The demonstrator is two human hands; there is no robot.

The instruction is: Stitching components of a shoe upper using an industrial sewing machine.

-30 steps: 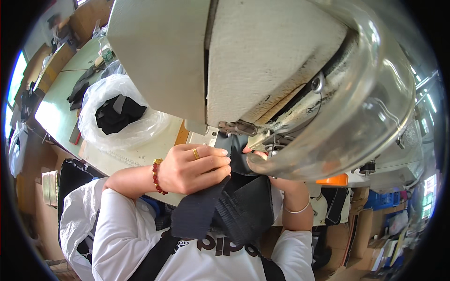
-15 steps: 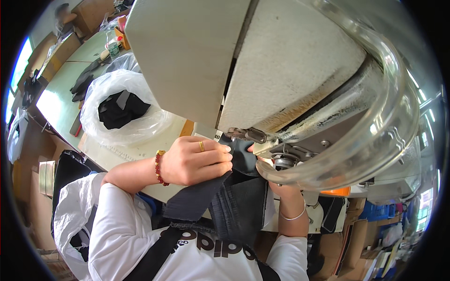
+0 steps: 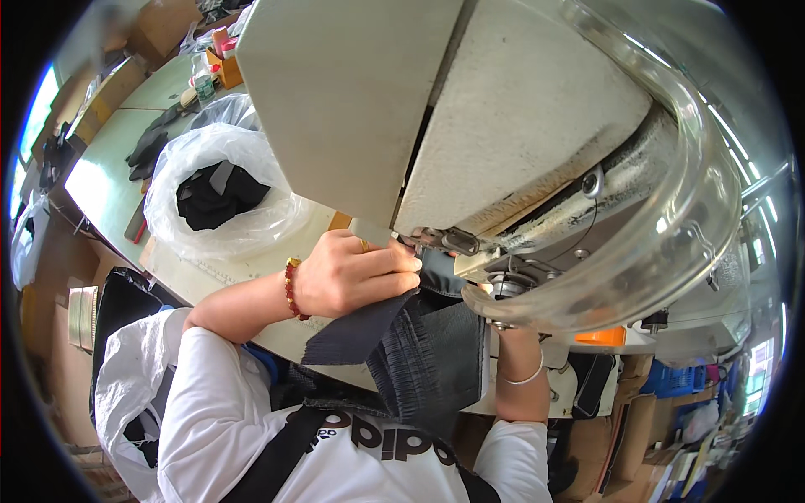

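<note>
My left hand (image 3: 356, 272), with a gold ring and a red beaded bracelet, is closed on the edge of a piece of black fabric (image 3: 449, 344). Its fingertips are close to the needle area under the head of a sewing machine (image 3: 528, 126). From there the fabric hangs toward my lap, with a gathered, ribbed strip and a loose flap to its left. My right hand (image 3: 513, 339), silver bangle at the wrist, reaches up on the other side of the fabric; the machine and a clear curved guard (image 3: 579, 314) hide its fingers.
Left of the machine, a clear plastic bag (image 3: 251, 230) holding black pieces stands on the worktable (image 3: 101, 189). Dark gloves or cloths (image 3: 151, 142) lie beyond it. An orange object (image 3: 600, 336) sits right of the machine. Cardboard boxes and a blue crate (image 3: 675, 377) stand lower right.
My left hand has tilted at the wrist and its knuckles are slightly farther up. The fabric below has shifted a little to the right. A round metal part with thread now shows on the machine.
</note>
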